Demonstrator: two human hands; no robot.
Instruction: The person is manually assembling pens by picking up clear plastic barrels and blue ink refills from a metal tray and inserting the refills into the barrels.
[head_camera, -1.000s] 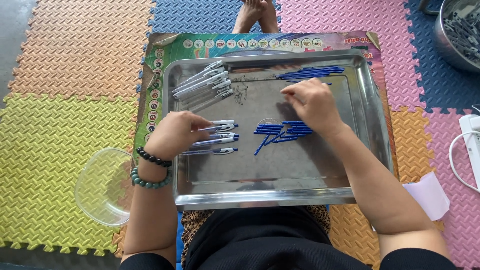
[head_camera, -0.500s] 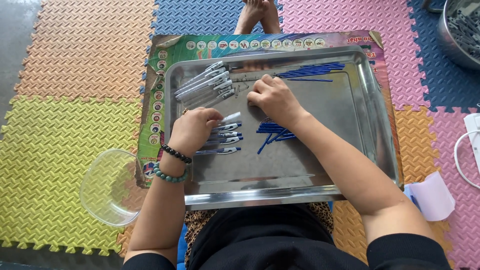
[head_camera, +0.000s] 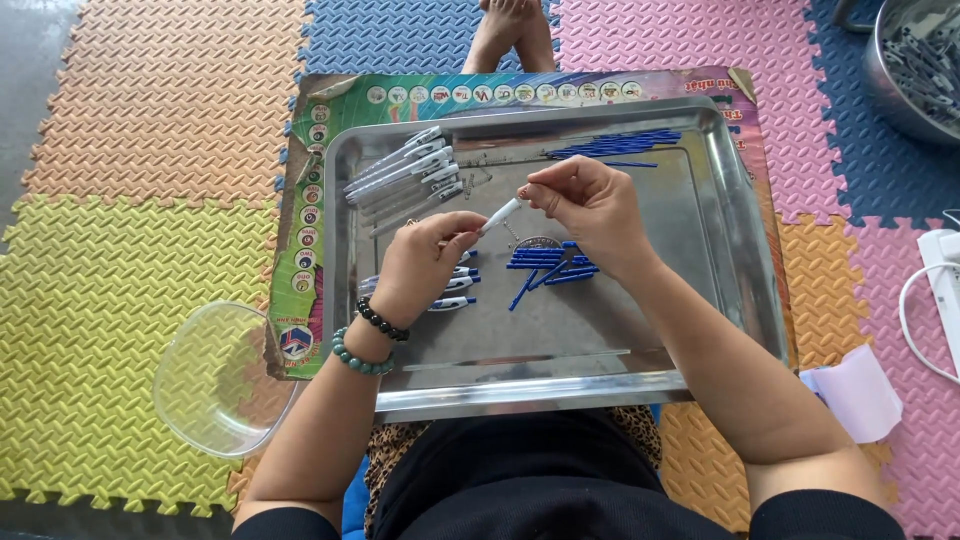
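Head view: both hands meet above the middle of a shallow steel tray (head_camera: 745, 300) that lies on the foam-mat floor. The left hand (head_camera: 425, 265) is curled closed around one end of a white pen barrel (head_camera: 500, 213), and the right hand (head_camera: 590, 205) pinches its other end between thumb and fingertips, so the barrel is braced from both sides and lifted clear of the tray, with the loose parts within short reach below.

The parts are sorted by kind, which keeps them easy to pick. A fan of white pen barrels (head_camera: 405, 172) lies in the tray's far left corner. A row of thin blue refills (head_camera: 615, 143) lies along the far edge, and a smaller heap of blue refills (head_camera: 545, 265) sits mid-tray just under the right hand. A few white-and-blue pens (head_camera: 455, 290) lie under the left hand.

Under the tray is a flat printed cardboard sheet (head_camera: 310, 230), green at its left with a strip of small round pictures along its far and left edges. A clear plastic bowl (head_camera: 215, 375) sits off the tray's near left corner, a pale paper slip (head_camera: 855, 390) off its near right corner.
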